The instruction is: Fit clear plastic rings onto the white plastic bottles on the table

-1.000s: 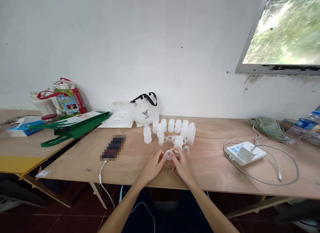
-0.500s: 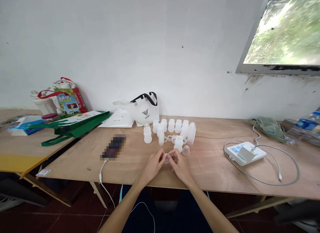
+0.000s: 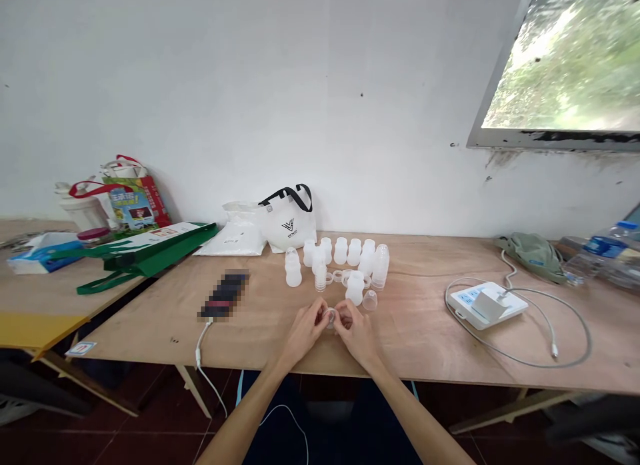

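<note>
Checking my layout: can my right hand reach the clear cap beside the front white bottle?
Probably yes: the clear cap sits just beyond your right hand, nothing visible between them, though that hand is pinching a small clear piece.

We look through a single head camera, facing forward and down across the wooden table [image 3: 273, 308] from its near side. The person's lap [image 3: 325, 435] sits closest below us; the left hand [image 3: 304, 328] and right hand [image 3: 356, 332] lie a little beyond. Our wide view takes in the far wall [image 3: 225, 85], a window [image 3: 570, 72] at far right and another table [image 3: 55, 298] at left.
</note>
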{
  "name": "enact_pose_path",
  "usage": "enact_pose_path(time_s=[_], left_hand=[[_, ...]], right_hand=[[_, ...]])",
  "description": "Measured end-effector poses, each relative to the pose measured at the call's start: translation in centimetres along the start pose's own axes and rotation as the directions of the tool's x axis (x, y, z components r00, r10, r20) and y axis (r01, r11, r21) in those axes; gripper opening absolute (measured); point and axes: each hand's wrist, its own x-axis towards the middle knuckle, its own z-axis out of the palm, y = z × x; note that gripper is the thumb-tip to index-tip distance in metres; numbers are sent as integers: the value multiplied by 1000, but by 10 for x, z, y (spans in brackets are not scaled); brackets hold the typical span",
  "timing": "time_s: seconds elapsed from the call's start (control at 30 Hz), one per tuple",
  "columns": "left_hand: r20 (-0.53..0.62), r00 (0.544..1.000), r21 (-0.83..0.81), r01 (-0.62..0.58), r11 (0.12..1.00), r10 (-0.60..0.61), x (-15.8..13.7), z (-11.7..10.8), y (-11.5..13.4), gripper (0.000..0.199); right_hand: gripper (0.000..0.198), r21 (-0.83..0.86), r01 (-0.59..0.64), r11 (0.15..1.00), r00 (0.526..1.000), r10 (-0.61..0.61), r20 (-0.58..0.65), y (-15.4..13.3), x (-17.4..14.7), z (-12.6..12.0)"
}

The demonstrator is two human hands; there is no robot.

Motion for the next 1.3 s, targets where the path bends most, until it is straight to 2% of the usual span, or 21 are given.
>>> enact_pose_path(time_s=[0.13, 0.27, 0.43, 0.6, 0.83, 0.93, 1.17, 1.3], left_hand=[[-4, 1000, -31, 14, 999, -14, -3, -2, 7, 29], [-21, 1000, -84, 10, 996, -12, -4, -1, 7, 30], [3, 1000, -32, -21, 999, 21, -1, 3, -3, 27], [2, 997, -10, -80, 997, 80, 0, 4, -5, 27], [-2, 999, -104, 37, 994, -37, -5, 3, 6, 32], [-15, 1000, -161, 13, 987, -16, -3, 3, 5, 28], [-31, 1000, -169, -6, 986, 1, 0, 1, 0, 25], [34, 999, -200, -35, 979, 42, -1, -8, 0, 32]], right_hand=[[22, 41, -21, 999, 999, 23, -45, -6, 1, -1], [24, 51, -18, 999, 999, 20, -37, -7, -1, -2], [25, -158, -19, 987, 999, 12, -43, -3, -1, -1], [14, -180, 73, 981, 997, -78, -23, 0, -2, 0], [17, -163, 53, 985, 983, -80, -166, 3, -3, 0], [17, -115, 43, 992, 989, -58, -136, 1, -3, -1], [19, -25, 40, 999, 998, -41, -55, -9, -4, -3], [27, -7, 86, 996, 996, -85, 40, -16, -6, -6]])
